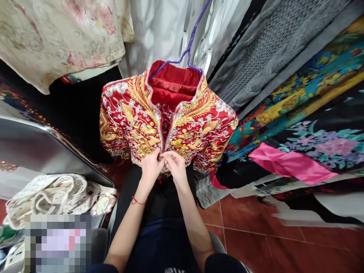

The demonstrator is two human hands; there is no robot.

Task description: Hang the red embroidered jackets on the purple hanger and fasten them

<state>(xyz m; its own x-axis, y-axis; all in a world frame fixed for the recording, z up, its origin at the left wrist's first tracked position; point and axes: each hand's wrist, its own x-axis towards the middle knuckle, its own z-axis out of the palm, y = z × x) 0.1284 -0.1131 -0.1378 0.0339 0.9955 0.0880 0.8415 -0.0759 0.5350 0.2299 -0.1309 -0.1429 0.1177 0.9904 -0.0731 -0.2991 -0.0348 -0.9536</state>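
A red jacket (131, 117) with gold and silver embroidery hangs in front of me on a purple hanger (191, 43). Its stand collar is parted, and a small label (174, 87) marked S shows inside. My left hand (152, 165) pinches the left front edge low on the opening. Close beside it, touching or nearly so, my right hand (174, 165) pinches the other front edge at the same height. The fingertips hide whatever fastening lies between them. Above my hands the front stands open in a narrow V.
Floral cream cloth (85, 34) hangs at upper left. To the right hang a grey knit (273, 41) and a black floral garment with a pink satin band (292, 163). A cream bag (54, 195) lies at lower left. Red tiles (244, 242) cover the floor.
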